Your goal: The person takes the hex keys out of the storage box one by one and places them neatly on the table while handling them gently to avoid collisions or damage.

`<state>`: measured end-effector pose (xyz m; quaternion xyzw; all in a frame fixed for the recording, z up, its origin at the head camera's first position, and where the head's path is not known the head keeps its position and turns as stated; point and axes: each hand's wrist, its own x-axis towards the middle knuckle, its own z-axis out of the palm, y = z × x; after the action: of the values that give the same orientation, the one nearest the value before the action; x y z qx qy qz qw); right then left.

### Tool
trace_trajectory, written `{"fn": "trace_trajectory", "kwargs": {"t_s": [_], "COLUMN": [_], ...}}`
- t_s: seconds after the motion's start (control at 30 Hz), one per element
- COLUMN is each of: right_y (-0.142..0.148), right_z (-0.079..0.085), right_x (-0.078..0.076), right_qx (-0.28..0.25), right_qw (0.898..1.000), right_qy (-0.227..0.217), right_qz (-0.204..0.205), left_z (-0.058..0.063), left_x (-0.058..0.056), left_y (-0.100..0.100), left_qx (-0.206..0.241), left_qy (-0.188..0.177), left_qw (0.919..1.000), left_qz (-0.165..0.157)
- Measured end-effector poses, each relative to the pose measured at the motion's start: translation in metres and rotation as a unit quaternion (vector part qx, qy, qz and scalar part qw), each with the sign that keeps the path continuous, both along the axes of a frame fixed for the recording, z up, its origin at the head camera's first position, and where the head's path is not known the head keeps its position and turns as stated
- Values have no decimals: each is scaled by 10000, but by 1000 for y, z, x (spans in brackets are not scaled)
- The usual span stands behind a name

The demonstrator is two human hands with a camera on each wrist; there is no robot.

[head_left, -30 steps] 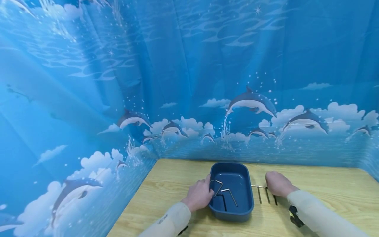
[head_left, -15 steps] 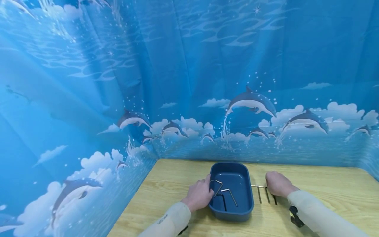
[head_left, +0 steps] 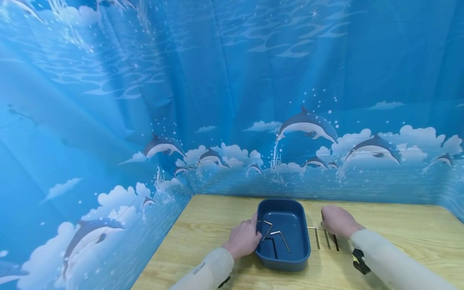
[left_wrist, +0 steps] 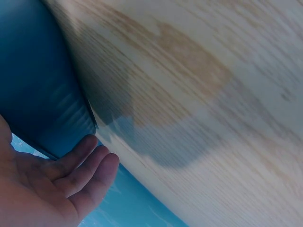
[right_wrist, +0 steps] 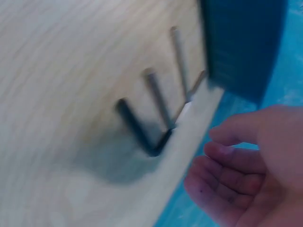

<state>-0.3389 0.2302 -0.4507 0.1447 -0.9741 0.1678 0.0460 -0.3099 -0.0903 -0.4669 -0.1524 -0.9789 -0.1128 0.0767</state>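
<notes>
A dark blue plastic box [head_left: 286,264] stands on the table. At its left side my left hand [head_left: 243,237] grips the rim; in the left wrist view several of its fingers [left_wrist: 87,177] lie loosely bent beside the box wall. Inside the box lie two metallic hex keys and a black hex key [head_left: 274,247]. To the right, two more metallic hex keys and a black one [right_wrist: 135,127] lie in a row on the table, short arms lined up. My right hand [head_left: 338,221] is just beyond this row, fingers curled, thumb near the index finger, nothing between them.
The wooden table [head_left: 398,249] runs back to a blue dolphin-print curtain [head_left: 232,121], which hangs behind and along the left. The row's nearest metallic key sits close to the right wall of the box.
My right hand has shifted slightly left and back, away from the black hex key at the row's end. My left hand and the box have stayed in place.
</notes>
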Motion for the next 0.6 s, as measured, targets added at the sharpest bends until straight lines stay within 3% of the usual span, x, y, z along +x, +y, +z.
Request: {"fn": "trace_trajectory", "kwargs": {"t_s": [0.23,0.6], "right_y": [-27,-70], "right_z": [25,44], "right_x": [0,0], "right_qx": [8,218], "right_qw": [9997,9991], "right_qy": [69,104], "right_qz": [214,361], "left_z": [-1,-2], "left_x": [0,-1], "left_y": [-1,0], "left_qx": [-13,-10], "left_qy": [-5,-58], "left_qw": [10000,10000], "left_qz": [-24,43]}}
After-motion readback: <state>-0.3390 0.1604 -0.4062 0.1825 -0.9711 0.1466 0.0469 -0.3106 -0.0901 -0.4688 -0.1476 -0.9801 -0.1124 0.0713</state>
